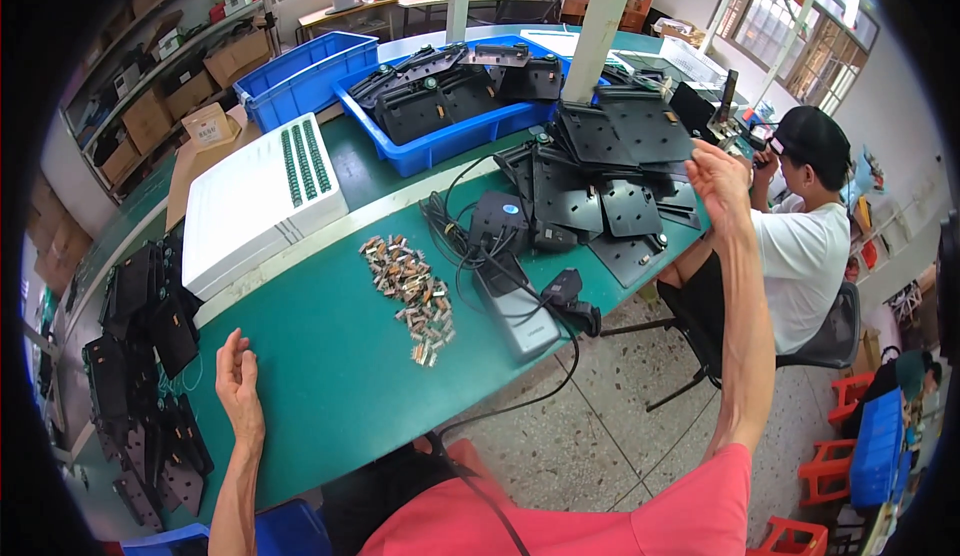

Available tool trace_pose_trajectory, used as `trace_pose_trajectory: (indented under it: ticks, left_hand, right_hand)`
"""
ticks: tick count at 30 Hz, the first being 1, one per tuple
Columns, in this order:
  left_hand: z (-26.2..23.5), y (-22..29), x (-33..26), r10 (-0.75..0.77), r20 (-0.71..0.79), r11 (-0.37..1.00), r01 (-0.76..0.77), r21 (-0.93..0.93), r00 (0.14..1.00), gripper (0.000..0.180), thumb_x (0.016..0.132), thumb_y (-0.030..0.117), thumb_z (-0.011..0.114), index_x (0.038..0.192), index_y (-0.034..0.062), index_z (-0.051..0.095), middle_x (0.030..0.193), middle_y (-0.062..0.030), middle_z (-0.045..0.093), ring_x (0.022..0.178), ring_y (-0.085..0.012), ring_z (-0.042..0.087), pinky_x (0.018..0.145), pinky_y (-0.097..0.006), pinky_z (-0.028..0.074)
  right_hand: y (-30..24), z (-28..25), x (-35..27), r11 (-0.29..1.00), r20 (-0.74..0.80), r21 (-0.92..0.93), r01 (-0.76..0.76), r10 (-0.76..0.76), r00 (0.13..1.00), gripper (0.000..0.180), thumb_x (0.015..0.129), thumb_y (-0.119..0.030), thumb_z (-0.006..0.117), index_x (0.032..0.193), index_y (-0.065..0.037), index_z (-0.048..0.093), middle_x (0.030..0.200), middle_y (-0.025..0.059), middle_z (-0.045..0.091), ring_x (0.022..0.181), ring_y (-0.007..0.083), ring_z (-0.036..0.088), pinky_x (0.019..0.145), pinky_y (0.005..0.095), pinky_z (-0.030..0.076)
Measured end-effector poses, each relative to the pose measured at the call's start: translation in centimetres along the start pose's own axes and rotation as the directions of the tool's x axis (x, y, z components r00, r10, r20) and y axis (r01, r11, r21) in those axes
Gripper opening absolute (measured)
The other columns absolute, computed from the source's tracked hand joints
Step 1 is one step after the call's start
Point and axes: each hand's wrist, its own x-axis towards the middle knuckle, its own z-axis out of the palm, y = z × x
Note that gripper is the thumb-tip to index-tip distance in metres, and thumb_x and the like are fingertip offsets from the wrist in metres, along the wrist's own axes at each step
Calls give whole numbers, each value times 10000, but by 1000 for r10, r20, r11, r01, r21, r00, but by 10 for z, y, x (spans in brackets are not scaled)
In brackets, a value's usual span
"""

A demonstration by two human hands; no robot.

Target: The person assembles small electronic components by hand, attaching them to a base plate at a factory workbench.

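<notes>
At the left, my left hand rests by the green tabletop, its fingers loosely bent and holding nothing. My right arm is stretched far forward to the right. There my right hand has its fingers curled at the near right corner of a black plate, closed on that corner as far as I can see. This plate tops a heap of similar black plates with rounded corners. Between my hands lies a loose pile of small metal-and-brown parts.
A grey power bank with black cables lies right of the small parts. Behind are a blue crate of black plates and a white foam block with green pieces. More black parts hang left. A seated person works at right.
</notes>
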Motion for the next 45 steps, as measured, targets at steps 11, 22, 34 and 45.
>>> trace_pose_trajectory:
  ticks: [11, 22, 34, 45]
  left_hand:
    - [6, 13, -2, 15, -6, 987, -14, 163, 1000, 321, 960, 115, 561, 1265, 14, 574, 1093, -32, 544, 964, -131, 524, 881, -277, 435]
    - [7, 13, -3, 12, 50, 980, -22, 198, 999, 309, 946, 85, 580, 1247, 10, 584, 1095, -27, 541, 982, -120, 517, 865, -246, 418]
    - [17, 29, 1, 115, 0, 954, -111, 279, 993, 296, 851, 33, 631, 1145, -1, 635, 943, -61, 585, 832, -151, 549, 764, -264, 452]
    - [-8, 48, -17, 309, -101, 928, -276, 250, 946, 409, 783, 44, 701, 1184, 38, 623, 1018, -91, 600, 865, -184, 612, 750, -304, 499]
  right_hand:
    - [58, -50, 133, 995, -169, -95, -44, 27, 985, 236, 857, 68, 578, 1080, 46, 651, 863, 91, 666, 648, 163, 649, 572, 241, 591]
    - [77, -30, 145, 986, -193, -156, -61, 30, 981, 216, 834, 80, 609, 1043, 59, 661, 882, 112, 650, 684, 180, 655, 585, 244, 597]
    - [71, -11, 122, 833, -48, -384, 398, -449, 892, 255, 891, -13, 559, 1118, -1, 675, 995, 76, 681, 738, 152, 672, 656, 262, 555]
    - [35, 246, -291, 941, 938, -22, 339, -99, 334, 225, 832, 76, 601, 1027, -18, 664, 1010, 66, 603, 789, 101, 578, 590, 222, 454]
